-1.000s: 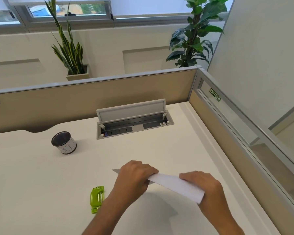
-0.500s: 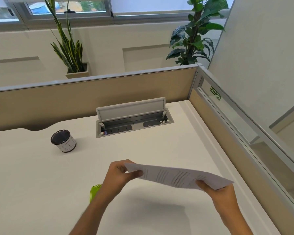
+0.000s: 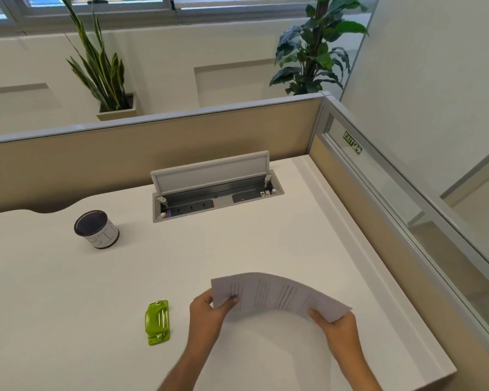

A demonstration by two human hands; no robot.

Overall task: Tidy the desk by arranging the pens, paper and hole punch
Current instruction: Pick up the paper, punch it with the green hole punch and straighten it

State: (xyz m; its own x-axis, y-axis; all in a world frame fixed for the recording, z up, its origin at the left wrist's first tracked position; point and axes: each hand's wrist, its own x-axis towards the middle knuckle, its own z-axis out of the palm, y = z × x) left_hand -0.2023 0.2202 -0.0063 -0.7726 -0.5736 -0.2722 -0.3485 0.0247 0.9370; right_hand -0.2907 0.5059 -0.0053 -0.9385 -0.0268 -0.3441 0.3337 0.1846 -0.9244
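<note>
A printed sheet of paper is held above the white desk, bowed upward in the middle. My left hand pinches its left edge and my right hand grips its right corner. A lime-green hole punch lies flat on the desk just left of my left hand. A round pen cup, dark inside with a white wall, stands at the far left. No pens are visible.
An open power socket box with its lid raised is set into the desk at the back. Beige partitions close off the back and right sides. Two potted plants stand beyond the back partition.
Both hands lifted the paper off the desk and spread it out flat; it now faces up with its text showing. The hole punch is no longer hidden by my left arm.
</note>
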